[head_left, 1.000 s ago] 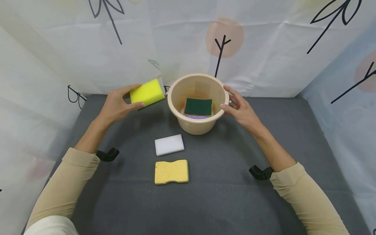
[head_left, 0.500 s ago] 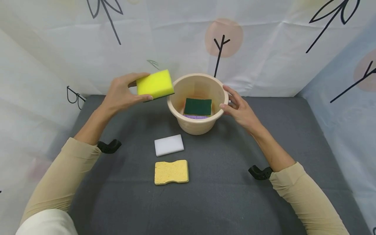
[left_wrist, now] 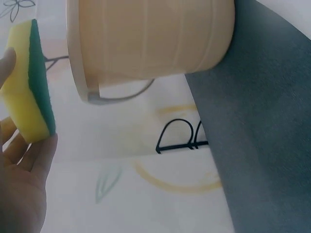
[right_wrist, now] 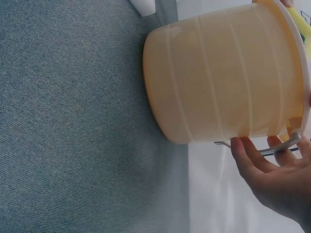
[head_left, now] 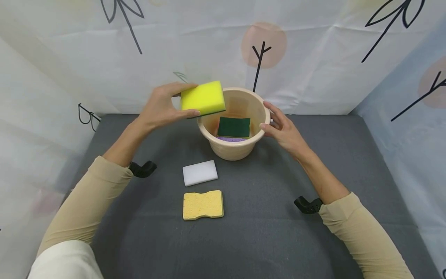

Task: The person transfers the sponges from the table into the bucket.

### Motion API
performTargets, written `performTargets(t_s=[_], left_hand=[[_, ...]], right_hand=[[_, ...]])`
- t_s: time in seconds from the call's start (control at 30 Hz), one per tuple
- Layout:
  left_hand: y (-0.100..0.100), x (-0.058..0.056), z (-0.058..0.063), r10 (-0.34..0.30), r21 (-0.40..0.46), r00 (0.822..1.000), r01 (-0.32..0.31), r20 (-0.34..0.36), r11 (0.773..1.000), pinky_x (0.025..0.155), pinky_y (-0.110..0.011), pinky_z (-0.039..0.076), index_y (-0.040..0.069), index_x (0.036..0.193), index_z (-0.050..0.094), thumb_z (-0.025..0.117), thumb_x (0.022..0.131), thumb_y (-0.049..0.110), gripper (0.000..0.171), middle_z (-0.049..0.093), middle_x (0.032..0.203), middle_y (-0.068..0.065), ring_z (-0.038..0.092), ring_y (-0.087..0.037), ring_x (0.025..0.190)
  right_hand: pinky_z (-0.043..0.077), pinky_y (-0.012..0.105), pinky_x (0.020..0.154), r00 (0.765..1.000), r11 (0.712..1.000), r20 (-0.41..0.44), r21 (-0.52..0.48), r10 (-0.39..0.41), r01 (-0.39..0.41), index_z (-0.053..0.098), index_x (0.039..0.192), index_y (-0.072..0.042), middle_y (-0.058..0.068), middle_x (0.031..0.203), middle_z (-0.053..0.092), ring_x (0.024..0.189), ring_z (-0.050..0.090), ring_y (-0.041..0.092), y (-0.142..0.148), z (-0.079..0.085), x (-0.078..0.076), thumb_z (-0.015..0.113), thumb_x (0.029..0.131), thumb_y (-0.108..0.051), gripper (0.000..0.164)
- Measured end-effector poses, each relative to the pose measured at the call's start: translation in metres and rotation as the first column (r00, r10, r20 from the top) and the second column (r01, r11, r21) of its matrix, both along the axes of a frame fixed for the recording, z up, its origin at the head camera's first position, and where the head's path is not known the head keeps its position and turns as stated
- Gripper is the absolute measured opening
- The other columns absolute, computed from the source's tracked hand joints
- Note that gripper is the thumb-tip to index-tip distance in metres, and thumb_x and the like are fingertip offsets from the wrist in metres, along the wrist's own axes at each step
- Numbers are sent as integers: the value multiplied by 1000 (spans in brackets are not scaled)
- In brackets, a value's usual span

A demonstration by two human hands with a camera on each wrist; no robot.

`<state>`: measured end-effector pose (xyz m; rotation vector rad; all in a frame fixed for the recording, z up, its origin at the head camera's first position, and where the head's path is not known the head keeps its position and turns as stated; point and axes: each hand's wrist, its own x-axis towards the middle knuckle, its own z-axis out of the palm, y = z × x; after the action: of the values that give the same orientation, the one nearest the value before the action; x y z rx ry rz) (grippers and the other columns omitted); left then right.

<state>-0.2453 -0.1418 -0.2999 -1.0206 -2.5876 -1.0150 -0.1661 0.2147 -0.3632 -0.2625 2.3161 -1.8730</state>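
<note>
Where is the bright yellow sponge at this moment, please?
In the head view, the bright yellow sponge is just left of the centre, held by the left hand, higher than the beige bucket and hiding part of its left rim.

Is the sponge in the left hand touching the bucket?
Apart. The left wrist view shows pale backdrop between the sponge and the bucket.

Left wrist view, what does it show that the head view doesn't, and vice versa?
Only left wrist: the broad green face of the held yellow sponge, and a curved length of handle on the bucket.

Only head: the right hand holding the bucket, a white block and notched sponge on the table, and a green-topped sponge and purple piece inside the bucket.

Both: the bucket, the left hand holding the yellow sponge, the table and the printed cloth.
</note>
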Motion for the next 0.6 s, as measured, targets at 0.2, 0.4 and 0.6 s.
performTargets(t_s=[0.2,0.4,0.6], left_hand=[[15,-2,1,-48,7,999,48,5,999,95,-37,51,8,134,63,91,71,34,74,65,129,-6,59,-18,112],[32,-5,1,-72,-40,997,73,8,997,92,-35,48,9,135,63,89,72,41,75,65,128,-6,59,-18,107],[50,-9,2,-109,-78,994,111,33,991,97,-35,48,9,136,62,87,75,43,74,65,130,-5,59,-19,112]], right_hand=[[51,38,100,1000,1000,8,13,-7,7,25,157,-38,5,159,31,137,44,27,-1,1,1,62,99,-30,69],[51,40,100,1000,1000,18,25,-16,16,24,157,-38,3,160,30,137,44,26,-3,3,2,62,100,-32,69],[52,38,100,999,1000,27,21,-20,19,24,157,-38,3,160,31,137,44,26,-2,3,2,62,99,-32,69]])
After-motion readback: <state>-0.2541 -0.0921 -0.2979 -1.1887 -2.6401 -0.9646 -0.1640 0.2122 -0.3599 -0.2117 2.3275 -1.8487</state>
